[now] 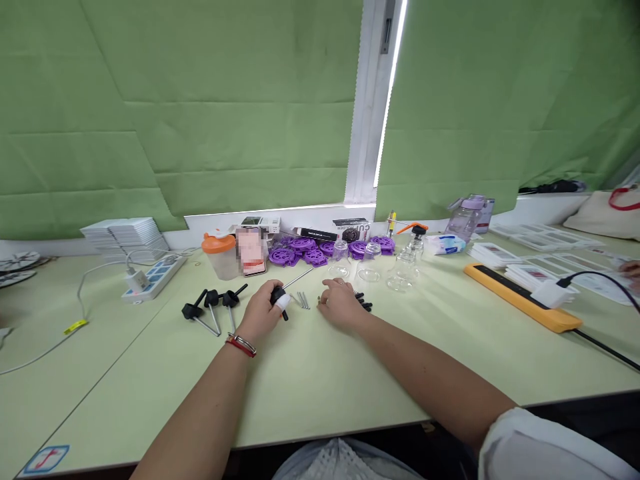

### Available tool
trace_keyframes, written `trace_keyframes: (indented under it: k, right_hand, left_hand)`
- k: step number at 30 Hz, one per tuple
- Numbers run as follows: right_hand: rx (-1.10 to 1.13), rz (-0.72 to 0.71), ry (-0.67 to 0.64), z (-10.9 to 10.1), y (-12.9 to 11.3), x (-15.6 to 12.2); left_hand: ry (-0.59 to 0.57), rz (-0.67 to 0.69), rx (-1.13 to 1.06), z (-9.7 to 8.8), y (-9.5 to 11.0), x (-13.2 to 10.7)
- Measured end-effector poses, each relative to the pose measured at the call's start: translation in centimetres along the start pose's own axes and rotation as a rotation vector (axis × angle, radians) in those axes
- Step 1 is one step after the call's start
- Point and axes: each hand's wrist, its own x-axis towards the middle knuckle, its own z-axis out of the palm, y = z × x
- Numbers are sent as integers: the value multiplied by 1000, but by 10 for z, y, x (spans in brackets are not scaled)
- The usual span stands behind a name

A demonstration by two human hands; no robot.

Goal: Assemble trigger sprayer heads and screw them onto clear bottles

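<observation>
My left hand [261,311] is closed around a black knobbed part [278,294] whose thin metal rod [299,277] points up and to the right. White wrapping covers one fingertip. My right hand [341,305] is low over the table, palm down, fingers bent but apart, with nothing visible in them. Short metal pins [303,300] lie between the hands. Small black pieces [366,303] lie just right of my right hand, partly hidden by it. Left of my left hand are several similar black parts with metal rods [212,300].
Behind the hands stand purple plastic pieces [284,256], clear cups [369,267], an orange-lidded container [220,256] and a phone [251,252]. A yellow-orange power strip [520,297] lies right, a white one [156,279] left. Another person's hand [630,268] shows at the right edge.
</observation>
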Motion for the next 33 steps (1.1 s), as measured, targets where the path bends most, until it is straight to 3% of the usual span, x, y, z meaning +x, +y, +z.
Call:
trace_keyframes:
  k: [8, 13, 16, 20, 23, 28, 33]
  right_hand:
    - [-51, 74, 25, 13, -11, 8]
    - [95, 74, 54, 0, -9, 6]
    - [354, 90, 113, -19, -1, -2]
    - [935, 287, -20, -37, 16, -24]
    - [1262, 372, -68, -36, 27, -43]
    - [1494, 449, -82, -20, 37, -55]
    - [1499, 461, -61, -15, 37, -53]
  left_hand:
    - [138, -79, -18, -1, -4, 1]
    - [138, -56, -7, -2, -7, 2]
    - [58, -3, -24, -3, -5, 1]
    - [-128, 98, -1, -3, 3, -3]
    - [-272, 83, -25, -3, 9, -7]
    - [-392, 15, -111, 0, 15, -11]
    - [-437, -17, -121, 7, 21, -14]
